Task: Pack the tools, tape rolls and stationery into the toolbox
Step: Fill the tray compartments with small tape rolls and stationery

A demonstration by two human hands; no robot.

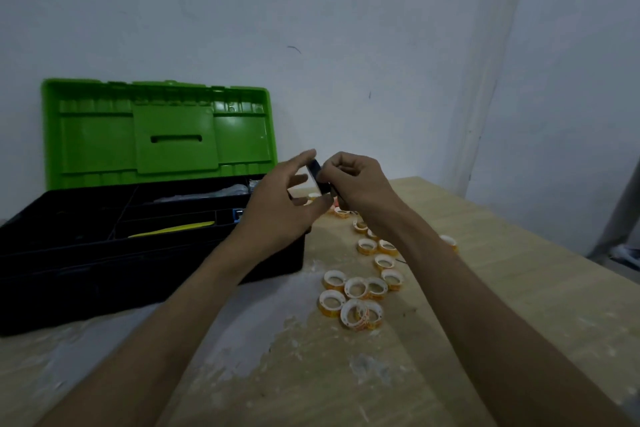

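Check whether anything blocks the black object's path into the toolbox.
Nothing visible does. The left hand and right hand hold the black object by the toolbox's right end; its green lid stands open, compartments uncovered.

Our forearms are bare right up to the wrists, long and slim. Our left hand (277, 210) and right hand (358, 184), beside the right end of the toolbox (104, 263), are bare too.

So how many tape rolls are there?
15 tape rolls showing: seven clustered nearest, six trailing toward the right hand, one alone rightward, one peeking by the left hand. More may hide behind the black object both hold.
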